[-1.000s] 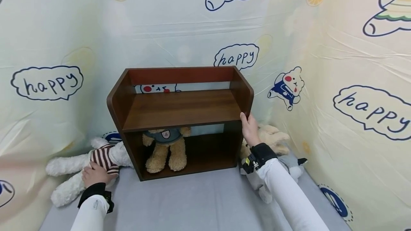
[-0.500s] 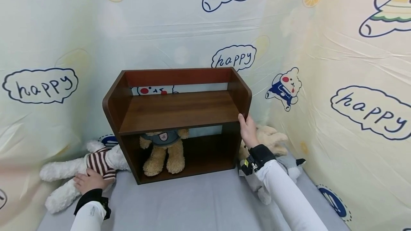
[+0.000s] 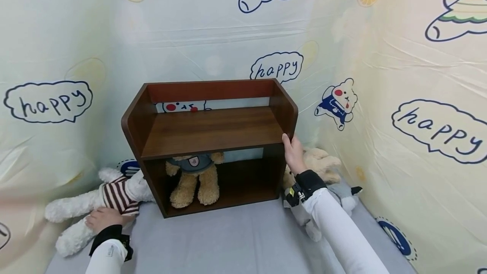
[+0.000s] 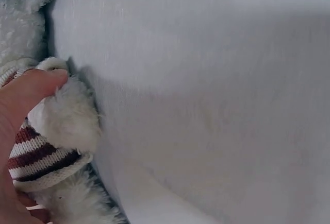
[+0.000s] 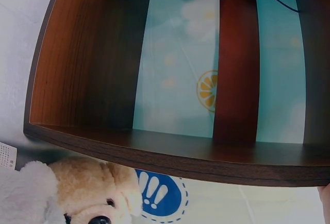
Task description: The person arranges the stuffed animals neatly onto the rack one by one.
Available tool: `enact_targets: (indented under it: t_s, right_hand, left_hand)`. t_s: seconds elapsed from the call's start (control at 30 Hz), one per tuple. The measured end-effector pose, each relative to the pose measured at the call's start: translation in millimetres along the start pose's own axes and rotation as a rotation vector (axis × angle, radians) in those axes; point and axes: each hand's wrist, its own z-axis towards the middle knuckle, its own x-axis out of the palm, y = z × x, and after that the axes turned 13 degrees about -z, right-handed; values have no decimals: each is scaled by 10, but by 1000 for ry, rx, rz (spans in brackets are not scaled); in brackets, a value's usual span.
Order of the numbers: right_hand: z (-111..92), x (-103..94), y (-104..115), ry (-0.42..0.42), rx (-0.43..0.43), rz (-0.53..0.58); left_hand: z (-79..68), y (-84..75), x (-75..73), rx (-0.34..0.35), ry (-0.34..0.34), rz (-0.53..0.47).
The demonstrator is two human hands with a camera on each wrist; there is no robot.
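Note:
In the head view a white plush toy [image 3: 118, 193] in a brown-striped knit top lies on its back or side at the left, its head end hidden behind the shelf. My left hand [image 3: 104, 219] holds it at the waist. The left wrist view has the thumb [image 4: 49, 82] across the toy's arm and fingertips curled under the striped top. A dark brown two-tier wooden shelf [image 3: 213, 132] stands in the middle. My right hand [image 3: 294, 153] grips its right side panel by the front edge, thumb on the inner side. A tan teddy bear [image 3: 198, 181] in a blue top sits in the lower tier, its head hidden by the upper board.
Right of the shelf several plush toys are heaped, among them a tan one [image 3: 321, 164] and a grey-and-white one [image 3: 344, 198], partly behind my right arm. A grey cloth [image 3: 213, 244] covers the surface in front. Printed curtains [image 3: 213, 33] close in the back and sides.
The striped plush toy and my left hand have shifted slightly left and down, and the fingers have slipped lower under its top. My right hand keeps its grip on the shelf.

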Motion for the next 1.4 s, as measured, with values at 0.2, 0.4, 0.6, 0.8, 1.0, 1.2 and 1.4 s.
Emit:
enact_targets:
  t_s: [0.2,0.4,0.6,0.8,1.0,1.2,1.4]
  right_hand:
    - [2,-1,-2,1,8,-3]
    - [11,16,-13,-6,-1,-10]
    - [11,25,-9,-17,-10,-13]
    - [6,9,-3,-24,-5,-22]
    - [8,2,5,-29,-3,-18]
    - [12,2,11,-35,-3,-25]
    - [13,2,-2,-29,-10,-13]
  left_hand:
    - [-62,13,-20,-9,6,-35]
    - [-178,10,-61,40,-46,0]
    - [-167,40,-42,-20,-28,-19]
    - [-143,55,-29,-93,20,-36]
    - [-91,127,41,-55,20,-66]
    - [-47,198,106,-8,-11,-80]
    - [-57,207,85,29,-17,-85]
